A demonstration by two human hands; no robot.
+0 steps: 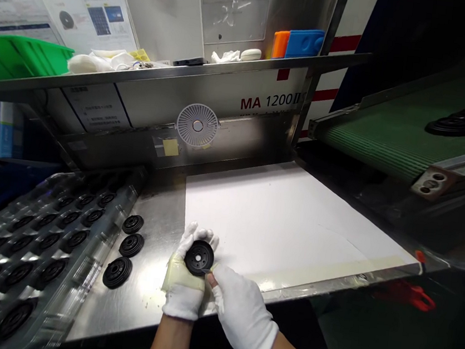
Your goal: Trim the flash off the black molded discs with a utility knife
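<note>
My left hand [184, 281], in a white glove with tape round the palm, is closed round a black round ribbed disc [199, 257] held face up over the steel bench. My right hand [241, 315], also white-gloved, pinches a small thin tool I cannot make out against the disc's lower right edge. Three more black discs [130, 244] lie in a column on the steel just left of my hands.
A clear plastic tray [31, 247] holding several black discs fills the left. A white sheet [278, 219] covers the bench to the right. A green conveyor [409, 133] with black discs runs at upper right. A shelf [164, 71] with a green bin spans the back.
</note>
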